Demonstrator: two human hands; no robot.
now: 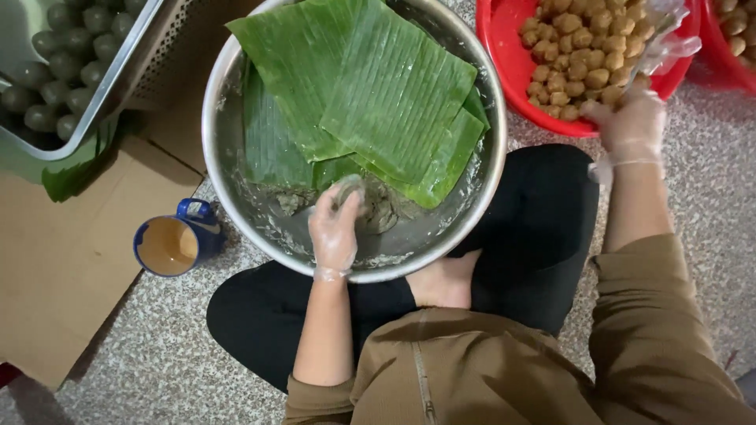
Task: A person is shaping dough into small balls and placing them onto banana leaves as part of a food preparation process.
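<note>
The left hand (335,228) is wearing a thin clear glove and is reaching down into the big metal bowl (228,181). Its fingers are curling around a lump of grey-green dough (350,191) and pinching it. This lump is sitting low in the bowl, near the edge closest to the person, just under the green banana leaves (370,94) that are covering the far part of the bowl.

The dough looks sticky, so I think it could be clinging to the glove and pulling the thin plastic off, or tearing it. A piece could also be dropping onto the black trousers (535,220), because the bowl is resting right between the knees.

The right hand (630,122) is also wearing a glove and is stretching out to the near rim of the red basin (504,47), which is full of little brown balls (587,47). The fingers are bending in over the balls, but I cannot tell if they are holding one. If the hand is pressing on the rim, the basin could be tipping and the balls could be rolling out onto the speckled floor (157,362).

The left arm is pointing straight ahead and the wrist is bending down. The right arm is reaching out far to the side, with the brown sleeve (661,315) pushed back.

A blue cup (177,240) is standing on the floor just beside the bowl. An elbow could be bumping it.
</note>
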